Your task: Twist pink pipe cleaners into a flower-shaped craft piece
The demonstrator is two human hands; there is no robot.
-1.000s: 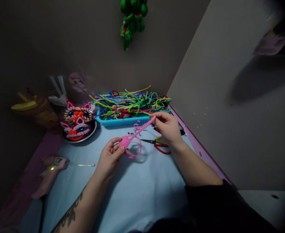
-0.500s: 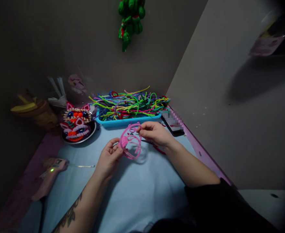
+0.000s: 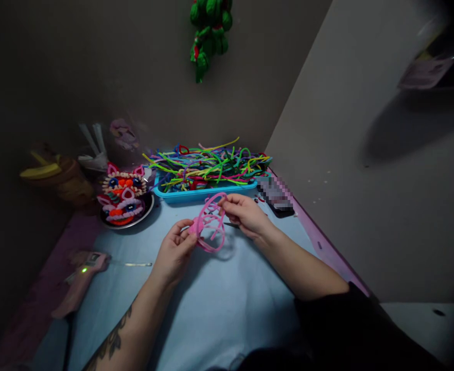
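Note:
A pink pipe-cleaner piece (image 3: 210, 249), bent into several loops around a denser pink centre, is held up over the blue cloth (image 3: 219, 309). My left hand (image 3: 177, 251) pinches the dense centre at its left side. Closed too, my right hand (image 3: 246, 214) grips one of the pink loops at the upper right between thumb and fingers. Below the right hand, part of a dark scissor blade (image 3: 231, 224) shows; the rest is hidden by the hand and forearm.
A blue tray (image 3: 207, 194) heaped with colourful pipe cleaners stands at the back. Right of it lies a phone (image 3: 279, 198). On the left are a metal bowl (image 3: 150, 208) with fuzzy animal-face figures and a pink glue gun (image 3: 78, 288) with a lit green light and a cord.
My right hand has shifted the upper pink loop slightly, so it now leans and stands more upright. My left hand stays almost in place on the centre.

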